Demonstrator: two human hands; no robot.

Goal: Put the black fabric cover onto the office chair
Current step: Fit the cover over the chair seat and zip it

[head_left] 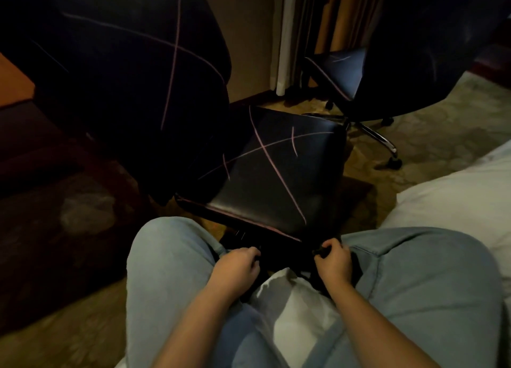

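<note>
An office chair stands right in front of my knees, its black seat (276, 174) marked with thin pink lines and its tall dark backrest (124, 71) rising at the left. A piece of black fabric cover (287, 253) hangs below the seat's near edge, between my legs. My left hand (237, 265) grips the fabric on its left side with curled fingers. My right hand (331, 259) pinches its right side just under the seat's front corner. Much of the fabric is lost in shadow.
A second covered office chair (414, 49) with a chrome wheeled base (378, 138) stands at the back right. White bedding (456, 196) lies to the right and under me. A dark wooden desk (16, 85) is at the left, curtains (318, 21) behind, patterned carpet below.
</note>
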